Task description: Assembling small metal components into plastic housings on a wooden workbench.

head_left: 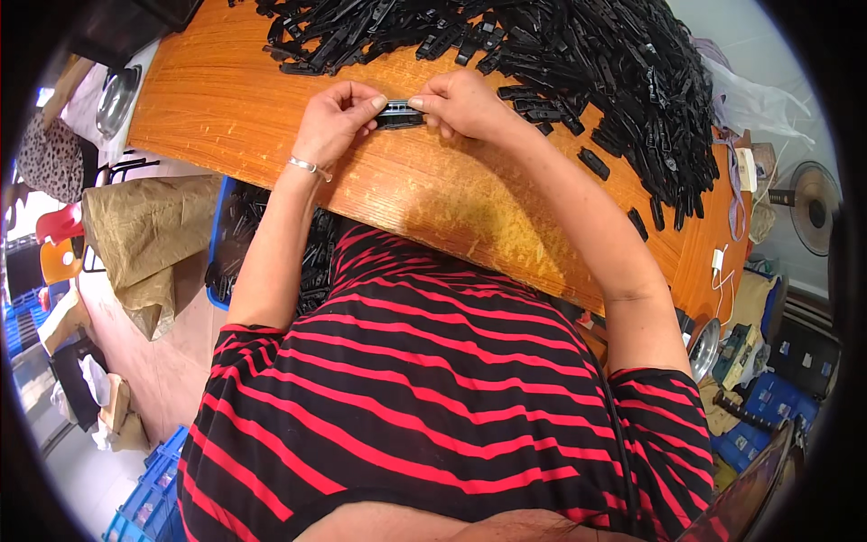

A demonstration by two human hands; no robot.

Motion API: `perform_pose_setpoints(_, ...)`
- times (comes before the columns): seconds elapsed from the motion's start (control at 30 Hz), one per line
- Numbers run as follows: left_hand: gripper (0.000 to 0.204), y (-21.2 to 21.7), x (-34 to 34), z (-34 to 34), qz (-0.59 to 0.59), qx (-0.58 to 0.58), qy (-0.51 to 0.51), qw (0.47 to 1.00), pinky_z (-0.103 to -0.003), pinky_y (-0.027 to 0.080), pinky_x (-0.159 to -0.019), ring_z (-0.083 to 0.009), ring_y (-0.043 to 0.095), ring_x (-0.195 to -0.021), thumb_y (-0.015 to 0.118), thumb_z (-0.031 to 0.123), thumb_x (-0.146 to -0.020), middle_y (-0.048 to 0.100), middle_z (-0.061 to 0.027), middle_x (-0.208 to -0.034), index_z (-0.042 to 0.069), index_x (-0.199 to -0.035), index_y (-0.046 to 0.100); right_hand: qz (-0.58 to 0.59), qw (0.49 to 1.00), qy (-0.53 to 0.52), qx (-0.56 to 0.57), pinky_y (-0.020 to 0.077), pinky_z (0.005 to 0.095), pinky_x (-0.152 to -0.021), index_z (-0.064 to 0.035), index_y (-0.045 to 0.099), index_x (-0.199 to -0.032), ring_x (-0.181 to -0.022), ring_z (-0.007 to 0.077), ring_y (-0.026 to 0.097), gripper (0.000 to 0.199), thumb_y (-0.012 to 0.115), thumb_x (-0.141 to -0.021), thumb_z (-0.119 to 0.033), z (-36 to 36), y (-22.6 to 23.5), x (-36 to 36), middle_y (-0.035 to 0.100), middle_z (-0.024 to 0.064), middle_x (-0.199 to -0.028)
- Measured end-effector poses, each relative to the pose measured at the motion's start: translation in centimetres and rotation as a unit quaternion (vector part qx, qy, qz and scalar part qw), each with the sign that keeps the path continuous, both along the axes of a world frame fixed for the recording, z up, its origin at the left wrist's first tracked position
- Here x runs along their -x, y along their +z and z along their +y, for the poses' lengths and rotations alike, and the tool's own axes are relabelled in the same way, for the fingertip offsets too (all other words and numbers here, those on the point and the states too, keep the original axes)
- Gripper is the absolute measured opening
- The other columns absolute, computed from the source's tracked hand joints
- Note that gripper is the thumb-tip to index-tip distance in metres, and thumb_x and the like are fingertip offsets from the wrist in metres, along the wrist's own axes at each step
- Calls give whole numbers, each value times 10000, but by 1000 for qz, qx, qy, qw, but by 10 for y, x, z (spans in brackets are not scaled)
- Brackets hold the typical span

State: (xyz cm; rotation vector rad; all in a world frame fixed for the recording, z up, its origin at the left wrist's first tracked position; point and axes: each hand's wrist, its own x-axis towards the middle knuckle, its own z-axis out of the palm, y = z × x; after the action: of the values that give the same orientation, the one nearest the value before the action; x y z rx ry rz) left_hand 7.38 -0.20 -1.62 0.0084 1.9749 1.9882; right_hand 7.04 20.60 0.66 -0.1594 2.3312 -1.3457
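Note:
Between my two hands is a small, long black part with a silvery, light strip along its top (398,115). My left hand (332,124), with a bracelet at its wrist, pinches the left end between thumb and fingers. The right end is pinched the same way by my right hand (467,106). Both hands are just above the wooden table (352,194), near its front edge. A big heap of similar black plastic parts (623,63) spreads over the far and right side of the table. One loose black part (593,163) lies by my right forearm.
Below the table's left edge stands a blue crate (219,239) holding more black parts. Brown sacking (149,239) hangs beside it. A fan (813,206) and clear plastic bags (754,99) are at the right. A metal bowl (117,101) sits at the far left.

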Motion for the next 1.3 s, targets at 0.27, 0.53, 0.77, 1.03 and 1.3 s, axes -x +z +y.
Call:
perform_pose_setpoints(0.27, 126, -10, 2, 0, 10, 89, -5, 996, -206, 443, -508, -66, 534, -577, 685, 125, -869, 589, -3, -691, 20, -865, 615, -78, 996, -39, 3, 445, 257, -377, 3, 528, -844, -450, 107, 556, 215, 623, -915, -177, -11, -3, -2, 593, 50, -615)
perform_pose_setpoints(0.53, 169, -17, 10, 5, 24, 187, -15, 982, -248, 449, -523, -90, 532, -560, 700, 154, -846, 588, -18, -665, 10, -831, 613, -115, 993, -36, -2, 446, 261, -377, -4, 505, -834, -439, 111, 544, 216, 613, -923, -169, -10, 2, 2, 588, 52, -604)
perform_pose_setpoints(0.77, 193, -21, 4, 7, 155, 307, -32, 938, -325, 472, -635, -180, 566, -642, 724, 185, -799, 614, -72, -693, 32, -806, 607, -60, 992, 22, -110, 433, 273, -377, -14, 493, -834, -435, 134, 539, 228, 621, -917, -184, -12, -6, -3, 562, 60, -574)
perform_pose_setpoints(1.03, 166, -19, -9, -16, 136, 247, -47, 958, -277, 453, -576, -108, 542, -618, 687, 145, -845, 588, -31, -673, 11, -812, 595, 41, 991, 33, -125, 467, 304, -451, -21, 528, -794, -475, 146, 560, 291, 663, -885, -263, -6, -7, -5, 573, 68, -595)
perform_pose_setpoints(1.3, 101, 45, -76, -210, 25, 377, -33, 925, -220, 449, -656, -76, 539, -714, 653, 102, -856, 590, 6, -758, 12, -881, 616, 227, 947, 18, -225, 478, 361, -580, -35, 612, -862, -647, 234, 627, 214, 703, -817, -223, 72, 24, -34, 612, 102, -713)
